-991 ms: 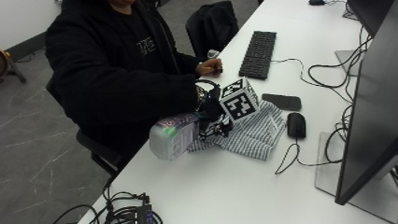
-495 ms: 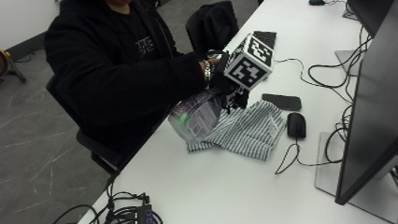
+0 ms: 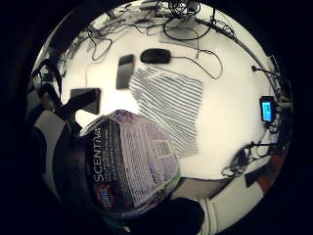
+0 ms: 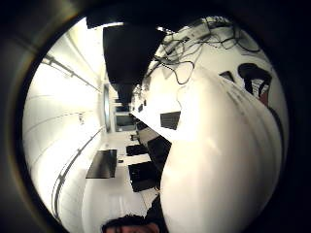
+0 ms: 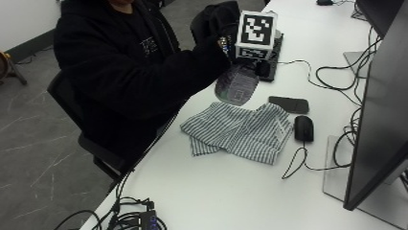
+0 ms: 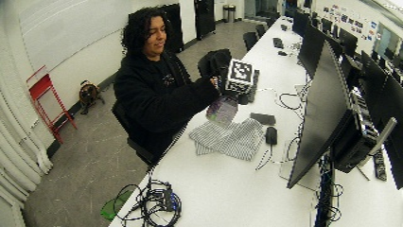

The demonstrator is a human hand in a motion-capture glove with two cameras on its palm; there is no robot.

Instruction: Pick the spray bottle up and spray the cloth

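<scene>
The right hand (image 5: 237, 52), curled around the bottle (image 5: 236, 85), has lifted it off the table (image 5: 210, 191) since a second ago to above the cloth's (image 5: 239, 132) far edge; we judge pickup done, spraying pending.

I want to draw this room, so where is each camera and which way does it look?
Outside view: above the table, looking down at the striped cloth, the mouse and the person's gloved right hand holding the spray bottle up.
Wide outside view: higher and further back, showing the whole seated person, the table and the monitor.
Little finger side palm view: from the palm, down past the bottle at the cloth.
Thumb side palm view: from the palm, past the bottle, along the room.
Shared: every view shows the bottle.
</scene>
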